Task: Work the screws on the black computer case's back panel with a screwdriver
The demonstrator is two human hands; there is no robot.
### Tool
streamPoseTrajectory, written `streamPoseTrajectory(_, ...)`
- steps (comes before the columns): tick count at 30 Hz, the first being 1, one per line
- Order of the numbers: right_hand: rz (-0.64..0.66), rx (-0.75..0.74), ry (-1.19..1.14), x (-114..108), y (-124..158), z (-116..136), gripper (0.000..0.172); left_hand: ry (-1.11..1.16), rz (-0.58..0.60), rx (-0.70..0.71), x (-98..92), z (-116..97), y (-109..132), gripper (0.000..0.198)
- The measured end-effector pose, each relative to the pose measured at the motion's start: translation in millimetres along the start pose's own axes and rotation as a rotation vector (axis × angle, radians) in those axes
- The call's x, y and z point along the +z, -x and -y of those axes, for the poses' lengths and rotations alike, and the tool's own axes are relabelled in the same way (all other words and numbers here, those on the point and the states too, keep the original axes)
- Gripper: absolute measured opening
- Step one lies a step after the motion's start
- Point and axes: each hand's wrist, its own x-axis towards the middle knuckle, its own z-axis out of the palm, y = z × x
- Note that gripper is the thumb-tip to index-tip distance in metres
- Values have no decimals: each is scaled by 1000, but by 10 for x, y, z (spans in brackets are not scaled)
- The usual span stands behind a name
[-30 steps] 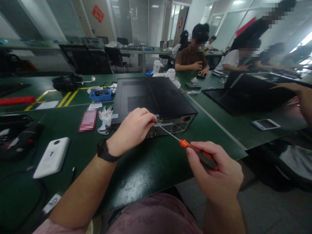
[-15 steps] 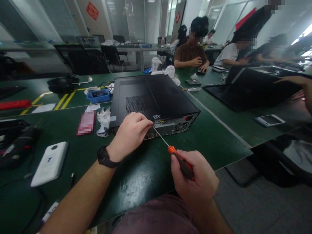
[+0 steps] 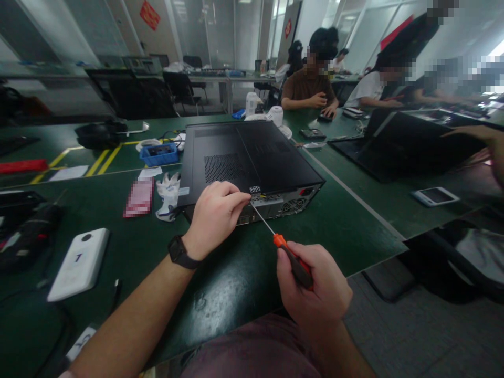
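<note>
A black desktop computer case [image 3: 226, 152] lies flat on the green table, its metal rear panel with a fan grille [image 3: 294, 206] facing me. My right hand [image 3: 317, 281] is wrapped round the orange and black handle of a screwdriver [image 3: 280, 241]. The screwdriver's thin shaft points up and left to the rear panel's upper edge. There, thumb and fingers of my left hand [image 3: 218, 210] are pinched together beside the tip. Whatever they hold is too small or hidden to make out.
Left of the case are a white glove [image 3: 168, 195], a pink packet [image 3: 139, 197], a blue bin [image 3: 159, 154] and a white power bank [image 3: 80, 264]. A phone [image 3: 436, 196] and an open black case [image 3: 397, 142] are to the right. A co-worker [image 3: 309, 81] sits across.
Both hands and the screwdriver keep nearly the same pose at the rear panel. My left hand and wrist have shifted slightly to the right.
</note>
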Motion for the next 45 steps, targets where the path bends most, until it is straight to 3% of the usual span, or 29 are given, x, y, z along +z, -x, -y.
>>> streamPoseTrajectory(16,4,21,-5,12,12,-13,22,37,-14,-44,-29,-34,-5,8)
streamPoseTrajectory(23,-17,15,-16,34,21,-39,18,20,-25,-9,-14,-23,2,15)
streamPoseTrajectory(33,-31,-19,-11,82,24,-49,13,3,-57,-15,-3,-34,4,9)
streamPoseTrajectory(45,-57,51,93,84,65,-32,7,-8,-66,-53,-51,-61,1,12)
